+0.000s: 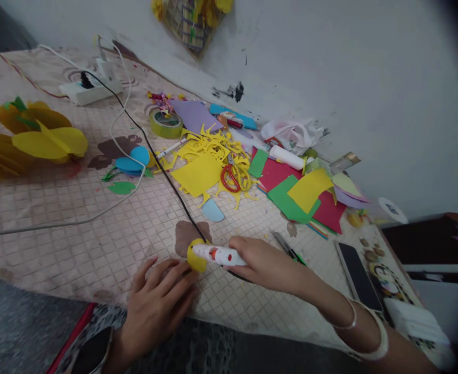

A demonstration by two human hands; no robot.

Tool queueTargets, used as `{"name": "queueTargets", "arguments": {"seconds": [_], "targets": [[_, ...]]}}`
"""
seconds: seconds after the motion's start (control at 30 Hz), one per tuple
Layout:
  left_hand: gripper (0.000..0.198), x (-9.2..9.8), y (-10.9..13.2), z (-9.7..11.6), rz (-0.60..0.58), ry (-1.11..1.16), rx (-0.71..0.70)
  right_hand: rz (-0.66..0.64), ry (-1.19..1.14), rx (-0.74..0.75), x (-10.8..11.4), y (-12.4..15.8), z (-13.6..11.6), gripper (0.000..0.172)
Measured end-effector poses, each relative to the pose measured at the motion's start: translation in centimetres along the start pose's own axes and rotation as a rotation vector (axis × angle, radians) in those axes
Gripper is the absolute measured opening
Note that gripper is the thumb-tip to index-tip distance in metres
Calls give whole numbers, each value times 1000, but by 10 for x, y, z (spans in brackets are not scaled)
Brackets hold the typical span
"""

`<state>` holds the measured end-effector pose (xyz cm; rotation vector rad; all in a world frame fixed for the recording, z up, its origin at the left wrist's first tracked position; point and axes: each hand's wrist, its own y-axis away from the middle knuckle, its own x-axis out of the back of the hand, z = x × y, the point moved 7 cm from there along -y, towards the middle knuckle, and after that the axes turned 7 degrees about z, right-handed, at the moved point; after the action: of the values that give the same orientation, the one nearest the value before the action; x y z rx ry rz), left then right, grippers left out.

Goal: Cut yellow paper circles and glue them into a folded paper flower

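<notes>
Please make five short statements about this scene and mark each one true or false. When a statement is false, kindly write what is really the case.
1. The right hand grips a white tube. True.
2. The left hand holds the red-handled scissors. False: the scissors lie among yellow paper scraps, away from both hands.
3. A curved yellow paper piece touches the end of the white tube. True.
4. A roll of tape sits beside the left hand. False: it lies far from the hands, toward the wall.
5. A black smartphone lies to the right of the right hand. True.
</notes>
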<state>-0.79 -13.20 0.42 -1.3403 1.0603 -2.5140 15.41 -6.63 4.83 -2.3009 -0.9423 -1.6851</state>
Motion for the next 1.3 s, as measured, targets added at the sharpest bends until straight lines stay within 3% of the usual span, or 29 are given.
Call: {"name": "queueTargets", "arguments": {"seconds": [0.1,0.27,0.4,0.6,0.8,1.3], "targets": [[17,-4,5,-3,7,29,32,-71,-8,28,1,4,1,11],[18,-7,10,-5,27,81,75,-36,42,-19,11,6,11,14],[19,-6,9,-5,41,83,73,-86,33,4,7,8,9,13],[18,-6,9,-5,43,84,75,-8,47,-23,7,5,13,16],[18,-7,10,-5,41,81,80,-56,24,-9,8,5,17,13],[17,-7,9,-5,41,82,84,-19,29,-20,10,-3,21,22]]}}
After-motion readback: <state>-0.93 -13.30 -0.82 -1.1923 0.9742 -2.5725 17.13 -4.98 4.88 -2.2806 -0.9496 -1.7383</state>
